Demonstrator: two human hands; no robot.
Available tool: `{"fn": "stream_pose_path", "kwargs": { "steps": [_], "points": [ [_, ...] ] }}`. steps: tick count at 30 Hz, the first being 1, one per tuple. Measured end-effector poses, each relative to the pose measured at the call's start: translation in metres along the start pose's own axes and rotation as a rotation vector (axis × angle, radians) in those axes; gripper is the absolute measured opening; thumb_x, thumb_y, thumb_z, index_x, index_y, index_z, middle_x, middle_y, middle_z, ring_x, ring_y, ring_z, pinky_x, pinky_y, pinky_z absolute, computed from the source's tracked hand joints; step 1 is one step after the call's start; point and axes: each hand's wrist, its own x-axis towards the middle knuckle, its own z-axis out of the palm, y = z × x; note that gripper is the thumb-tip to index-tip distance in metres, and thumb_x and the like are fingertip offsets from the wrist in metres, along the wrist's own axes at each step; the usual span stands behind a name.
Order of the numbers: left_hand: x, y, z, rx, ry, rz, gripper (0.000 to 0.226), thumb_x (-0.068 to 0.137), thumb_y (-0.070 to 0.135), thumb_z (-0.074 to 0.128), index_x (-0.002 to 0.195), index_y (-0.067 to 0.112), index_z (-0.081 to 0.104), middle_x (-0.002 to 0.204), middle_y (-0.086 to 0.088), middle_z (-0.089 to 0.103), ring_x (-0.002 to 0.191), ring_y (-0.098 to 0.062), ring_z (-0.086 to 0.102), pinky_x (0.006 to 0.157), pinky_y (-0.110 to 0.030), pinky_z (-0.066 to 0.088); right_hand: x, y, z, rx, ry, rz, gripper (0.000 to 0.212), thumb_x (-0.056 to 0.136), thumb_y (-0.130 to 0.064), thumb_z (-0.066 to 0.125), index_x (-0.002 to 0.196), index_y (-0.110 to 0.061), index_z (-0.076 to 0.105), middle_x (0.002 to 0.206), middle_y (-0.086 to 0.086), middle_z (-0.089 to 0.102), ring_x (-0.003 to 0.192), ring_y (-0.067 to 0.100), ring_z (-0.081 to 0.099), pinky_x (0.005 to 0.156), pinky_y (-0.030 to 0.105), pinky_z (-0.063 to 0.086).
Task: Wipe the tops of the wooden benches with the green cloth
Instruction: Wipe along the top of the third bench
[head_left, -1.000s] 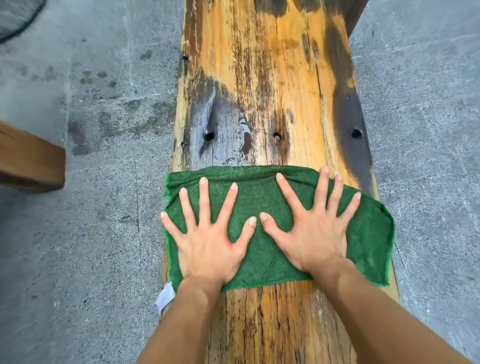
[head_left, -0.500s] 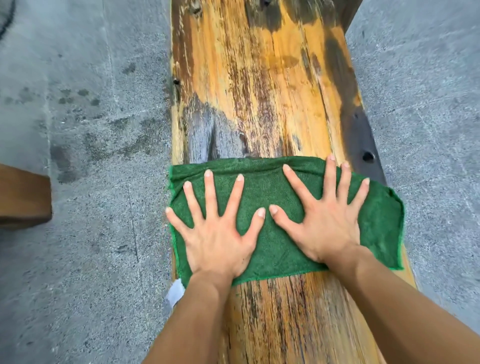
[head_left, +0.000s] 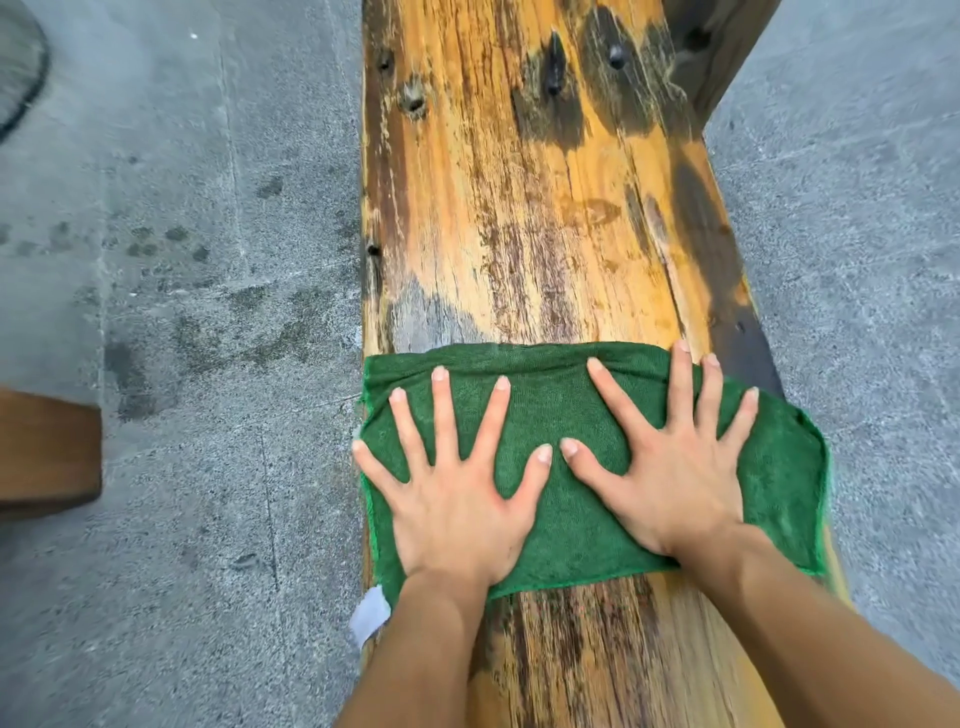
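Observation:
A long wooden bench (head_left: 519, 208) with worn yellow, brown and black patches runs away from me down the middle of the view. The green cloth (head_left: 571, 530) lies spread across its full width, and its right edge hangs a little over the side. My left hand (head_left: 452, 499) presses flat on the cloth's left half with fingers spread. On the right half lies my right hand (head_left: 675, 478), also flat and spread. Neither hand grips the fabric. A white tag (head_left: 370, 616) hangs from the cloth's near left corner.
Grey concrete floor (head_left: 182, 364) with damp stains lies on both sides of the bench. The end of another wooden bench (head_left: 47, 452) juts in at the left edge. A wooden support (head_left: 722, 52) shows at the bench's far right. A dark round object (head_left: 21, 67) sits top left.
Both hands have pushed the cloth forward along the bench, away from me. It now covers the grey patch and the screw holes that lay ahead of it.

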Motion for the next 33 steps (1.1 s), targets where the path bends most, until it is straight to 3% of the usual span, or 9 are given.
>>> {"fn": "stream_pose_path", "kwargs": {
  "steps": [15, 24, 28, 33],
  "points": [
    [0.107, 0.015, -0.016, -0.006, 0.053, -0.048, 0.072, 0.092, 0.085, 0.009, 0.157, 0.058, -0.009, 0.173, 0.000, -0.016, 0.158, -0.039, -0.014, 0.111, -0.082, -0.003, 0.118, -0.007, -0.012, 0.036, 0.024, 0.004, 0.080, 0.082, -0.099, 0.018, 0.153, -0.070, -0.001, 0.174, 0.019, 0.001, 0.160, 0.044, -0.007, 0.121, 0.074, -0.005],
    [0.145, 0.022, -0.029, 0.000, 0.013, -0.059, 0.072, 0.093, 0.083, 0.004, 0.157, 0.055, -0.012, 0.173, -0.003, -0.016, 0.157, -0.042, -0.013, 0.110, -0.083, -0.002, 0.161, -0.010, -0.018, 0.014, -0.002, -0.021, 0.081, 0.083, -0.098, 0.018, 0.155, -0.067, 0.001, 0.175, 0.018, -0.005, 0.160, 0.045, -0.007, 0.120, 0.077, -0.001],
    [0.169, 0.026, -0.035, -0.009, 0.001, -0.062, 0.073, 0.094, 0.082, 0.010, 0.159, 0.053, -0.005, 0.173, -0.005, -0.012, 0.157, -0.043, -0.011, 0.109, -0.084, 0.000, 0.184, -0.011, -0.021, -0.004, 0.003, -0.027, 0.082, 0.084, -0.097, 0.020, 0.157, -0.065, 0.003, 0.174, 0.020, 0.001, 0.160, 0.047, -0.003, 0.120, 0.077, 0.003],
    [0.194, 0.030, -0.040, 0.003, -0.012, -0.058, 0.074, 0.094, 0.082, 0.009, 0.159, 0.053, -0.008, 0.173, -0.006, -0.015, 0.157, -0.044, -0.014, 0.110, -0.083, -0.001, 0.210, -0.012, -0.024, -0.011, -0.003, -0.029, 0.082, 0.084, -0.096, 0.020, 0.158, -0.064, 0.003, 0.174, 0.021, 0.004, 0.160, 0.047, -0.002, 0.120, 0.078, 0.003]
  ]
}}
